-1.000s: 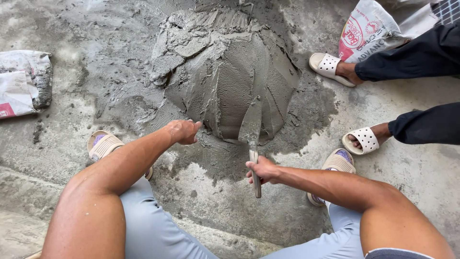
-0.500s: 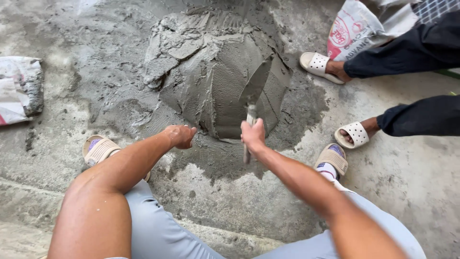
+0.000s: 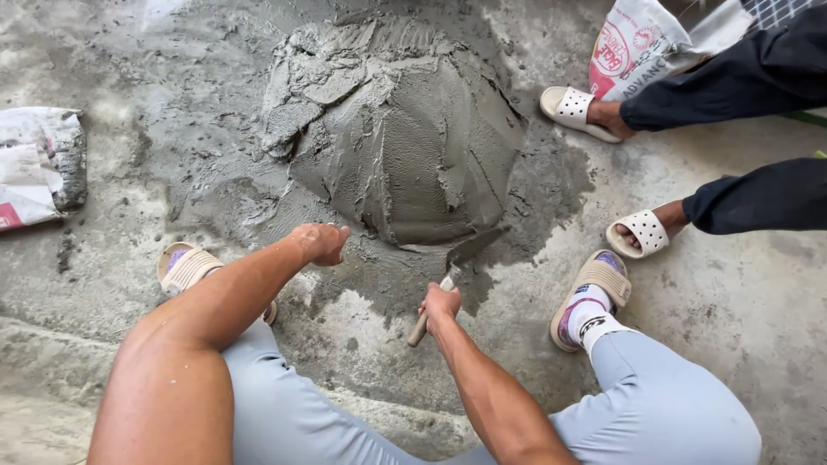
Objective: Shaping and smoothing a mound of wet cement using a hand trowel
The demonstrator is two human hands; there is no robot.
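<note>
A grey mound of wet mortar (image 3: 405, 146) lies on the concrete floor ahead of me. My right hand (image 3: 440, 304) grips the wooden handle of a trowel (image 3: 461, 258), whose blade points up and right at the mound's near edge, low over the floor. My left hand (image 3: 320, 242) hangs with curled fingers just left of the trowel, close to the mound's lower left rim, holding nothing. I squat with both knees wide, in light blue trousers.
Another person's feet in white perforated sandals (image 3: 575, 112) (image 3: 639, 232) and dark trousers stand at the right. My sandalled feet (image 3: 594, 297) (image 3: 185, 267) flank the wet patch. A printed cement bag (image 3: 633, 43) lies top right, a dirty sack (image 3: 39, 164) at the left edge.
The trowel has come down off the mound's face to its near right base, the blade now tilted right. My right hand pulled back toward me. The left hand stayed about where it was.
</note>
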